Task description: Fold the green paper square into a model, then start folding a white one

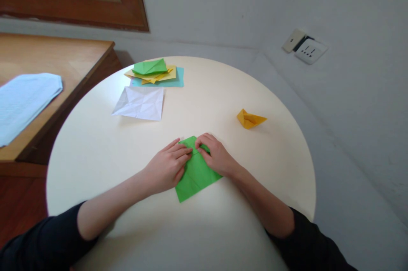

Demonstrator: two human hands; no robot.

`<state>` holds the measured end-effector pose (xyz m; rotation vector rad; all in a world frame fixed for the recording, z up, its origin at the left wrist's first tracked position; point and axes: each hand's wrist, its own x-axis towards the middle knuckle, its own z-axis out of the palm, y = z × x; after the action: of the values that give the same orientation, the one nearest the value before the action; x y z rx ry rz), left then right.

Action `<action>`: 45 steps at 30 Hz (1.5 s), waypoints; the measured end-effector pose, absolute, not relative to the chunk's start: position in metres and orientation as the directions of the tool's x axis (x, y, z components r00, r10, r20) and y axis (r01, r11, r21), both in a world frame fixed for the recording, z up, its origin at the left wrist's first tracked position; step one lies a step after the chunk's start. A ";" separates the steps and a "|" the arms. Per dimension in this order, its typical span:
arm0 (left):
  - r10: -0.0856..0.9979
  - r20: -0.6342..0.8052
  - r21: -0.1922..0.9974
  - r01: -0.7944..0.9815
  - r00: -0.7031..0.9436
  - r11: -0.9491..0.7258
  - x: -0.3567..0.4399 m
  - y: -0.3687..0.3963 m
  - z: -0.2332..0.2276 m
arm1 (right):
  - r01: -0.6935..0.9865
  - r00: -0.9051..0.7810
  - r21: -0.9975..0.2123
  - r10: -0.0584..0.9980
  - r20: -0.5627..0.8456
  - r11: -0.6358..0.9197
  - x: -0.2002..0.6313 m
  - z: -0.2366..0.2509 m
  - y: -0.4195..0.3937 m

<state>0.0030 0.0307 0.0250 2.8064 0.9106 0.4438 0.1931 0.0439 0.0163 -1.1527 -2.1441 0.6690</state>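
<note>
A green sheet of paper (195,176) lies on the round cream table (127,152) close to me. My left hand (168,165) rests flat on its left part, fingers pressing near the top corner. My right hand (214,154) presses the top fold from the right, fingertips almost meeting those of the left. Both hands pinch and hold the folded upper edge of the green paper down.
A folded orange paper boat (250,119) sits to the right. A creased white sheet (140,103) lies further back. Behind it is a stack of teal, yellow and green papers (156,72). A wooden desk (47,62) with a pale blue cloth (22,101) stands left.
</note>
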 end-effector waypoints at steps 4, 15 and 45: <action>0.594 0.249 0.232 0.548 0.765 -0.803 0.004 0.031 0.024 | 0.563 -0.448 -0.658 0.853 0.267 0.501 0.193 0.015 0.044; 0.620 0.257 0.198 0.588 0.741 -0.785 0.009 0.028 0.025 | 0.459 -0.223 -0.819 0.937 0.270 0.345 0.198 0.013 0.043; 0.619 0.218 0.152 0.600 0.754 -0.785 0.018 0.024 0.020 | 0.751 -0.375 -0.463 0.881 0.287 0.471 0.215 0.010 0.045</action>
<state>0.0177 0.0240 0.0195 2.8745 1.0004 0.3964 0.2147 0.0452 0.0099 -1.3541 -2.2263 0.3493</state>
